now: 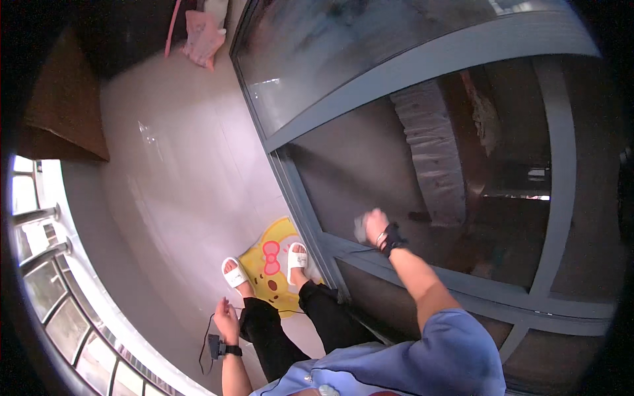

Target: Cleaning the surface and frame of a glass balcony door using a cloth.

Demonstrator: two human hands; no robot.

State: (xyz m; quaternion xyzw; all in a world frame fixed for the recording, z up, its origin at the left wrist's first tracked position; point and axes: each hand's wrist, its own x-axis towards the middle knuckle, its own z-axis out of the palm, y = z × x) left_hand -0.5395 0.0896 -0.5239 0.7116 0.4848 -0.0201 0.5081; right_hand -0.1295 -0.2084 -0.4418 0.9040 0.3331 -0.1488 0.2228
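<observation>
My right hand [377,225] is raised with curled fingers in front of the grey-framed glass door [356,148]. A pale, greyish cloth [361,228], blurred, is in its fingers against or close to the pane. Whether it touches the glass is unclear. A dark band and a thin bracelet are around that wrist. My left hand [226,318] hangs low beside my left leg, fingers loosely bent, with nothing visible in it. Strapped to the left wrist is a small black device [216,346] with a thin black cord [200,354].
A yellow cartoon floor mat [270,292] lies under my feet in white slippers [235,273], against the door track. To the left is a metal railing [62,292] above a low wall. A brown cardboard box [64,114] and a pink cloth-like item [203,37] are farther off.
</observation>
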